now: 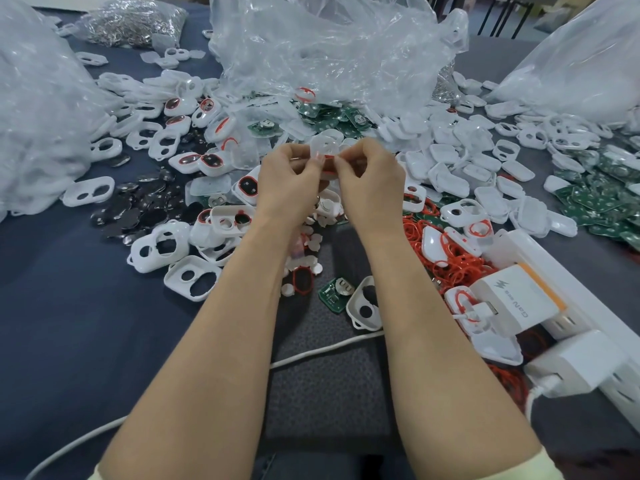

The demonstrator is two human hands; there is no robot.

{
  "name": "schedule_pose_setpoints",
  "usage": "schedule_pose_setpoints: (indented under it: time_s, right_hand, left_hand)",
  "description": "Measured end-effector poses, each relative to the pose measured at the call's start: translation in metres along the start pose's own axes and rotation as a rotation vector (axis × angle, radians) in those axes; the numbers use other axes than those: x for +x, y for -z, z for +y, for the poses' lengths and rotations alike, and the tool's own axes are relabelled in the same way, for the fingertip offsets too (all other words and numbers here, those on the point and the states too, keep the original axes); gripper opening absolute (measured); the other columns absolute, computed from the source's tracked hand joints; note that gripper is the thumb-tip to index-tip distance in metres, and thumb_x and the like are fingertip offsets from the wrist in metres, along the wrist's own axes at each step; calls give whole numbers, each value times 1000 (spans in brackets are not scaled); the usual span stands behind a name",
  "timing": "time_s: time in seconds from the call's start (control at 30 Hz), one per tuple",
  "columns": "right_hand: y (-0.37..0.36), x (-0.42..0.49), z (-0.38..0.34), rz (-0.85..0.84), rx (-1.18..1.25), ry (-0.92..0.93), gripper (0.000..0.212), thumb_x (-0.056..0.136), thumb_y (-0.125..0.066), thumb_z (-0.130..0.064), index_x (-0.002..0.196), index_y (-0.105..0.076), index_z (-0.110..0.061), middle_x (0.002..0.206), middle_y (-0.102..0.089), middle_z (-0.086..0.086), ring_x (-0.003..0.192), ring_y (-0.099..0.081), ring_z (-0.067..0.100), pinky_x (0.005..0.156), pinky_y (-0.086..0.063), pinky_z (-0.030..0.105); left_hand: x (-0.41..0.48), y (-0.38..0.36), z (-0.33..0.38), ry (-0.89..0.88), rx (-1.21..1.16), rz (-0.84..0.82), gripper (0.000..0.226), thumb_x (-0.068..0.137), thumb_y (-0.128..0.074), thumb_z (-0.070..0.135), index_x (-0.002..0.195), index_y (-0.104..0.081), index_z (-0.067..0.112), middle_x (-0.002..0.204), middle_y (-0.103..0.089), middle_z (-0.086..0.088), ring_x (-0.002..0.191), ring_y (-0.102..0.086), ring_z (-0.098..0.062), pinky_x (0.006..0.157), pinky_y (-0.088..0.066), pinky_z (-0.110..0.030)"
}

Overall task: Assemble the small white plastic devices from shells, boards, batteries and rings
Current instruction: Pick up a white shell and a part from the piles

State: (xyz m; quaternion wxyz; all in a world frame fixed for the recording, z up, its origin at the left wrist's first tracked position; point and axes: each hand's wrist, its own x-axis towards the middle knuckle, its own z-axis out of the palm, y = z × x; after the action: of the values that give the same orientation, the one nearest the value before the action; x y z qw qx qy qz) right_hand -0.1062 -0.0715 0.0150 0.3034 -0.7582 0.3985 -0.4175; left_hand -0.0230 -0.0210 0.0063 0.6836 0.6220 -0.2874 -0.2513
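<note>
A small white plastic shell (324, 146) is held above the middle of the dark blue cloth-covered table (69, 323), and a thin red rubber ring (329, 165) appears to run along its lower edge. The left hand (289, 180) and the right hand (372, 178) both pinch it between curled fingertips. Beyond lie green circuit boards (346, 116) under a crumpled clear plastic bag (329, 46). A heap of loose red rings (453, 268) lies to the right.

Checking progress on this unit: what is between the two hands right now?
In the head view, a white shell with a red ring at its lower edge sits between the left hand and right hand; both pinch it.
</note>
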Motion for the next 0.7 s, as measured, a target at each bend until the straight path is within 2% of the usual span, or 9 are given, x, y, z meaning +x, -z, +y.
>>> schedule_pose_setpoints:
  time_s: [0.07,0.17,0.23,0.33,0.5,0.6,0.7]
  right_hand:
    - [5,2,2,-65,240,-123,3,90,-64,-12,90,-62,-10,77,-61,1,70,-57,14,68,-48,26]
    - [13,6,7,-244,697,-375,8,93,-60,-11,102,-59,-10,82,-60,6,60,-54,10,60,-49,20]
    - [14,9,9,-312,837,-436,8,95,-55,-7,100,-61,-5,81,-59,7,58,-52,7,57,-47,16]
    - [10,10,10,-280,793,-422,12,95,-54,-6,105,-60,-2,80,-59,8,60,-54,6,58,-47,17]
    - [5,8,12,-179,510,-290,21,95,-58,-15,107,-68,-1,82,-68,3,62,-61,3,63,-51,21]
    - [6,8,13,-167,504,-290,19,93,-61,-19,104,-70,-6,80,-69,1,57,-59,1,59,-50,19]
    - [7,8,14,-171,521,-299,16,91,-65,-26,94,-69,-10,78,-69,1,64,-64,6,61,-51,20]
  left_hand:
    - [-1,3,4,17,-109,-30,9,96,-56,8,90,-57,14,65,-72,10,68,-70,-3,64,-54,-17]
    - [-3,7,9,38,-225,-90,7,96,-56,8,92,-59,12,72,-73,5,73,-71,-8,67,-55,-18]
    - [-5,7,10,40,-261,-122,7,96,-56,7,92,-59,11,78,-73,0,76,-71,-11,69,-56,-20]
    - [-6,7,9,42,-260,-139,6,96,-56,7,93,-58,11,85,-73,-6,77,-71,-13,71,-56,-20]
    - [-6,5,7,27,-238,-139,3,96,-57,8,98,-57,10,87,-72,-2,81,-71,-11,80,-57,-23]
    - [-8,2,7,0,-217,-150,7,96,-55,3,102,-55,7,88,-70,-3,79,-70,-9,81,-57,-22]
    - [-8,2,7,6,-189,-156,9,97,-54,3,105,-56,5,92,-70,-9,83,-70,-14,82,-57,-24]
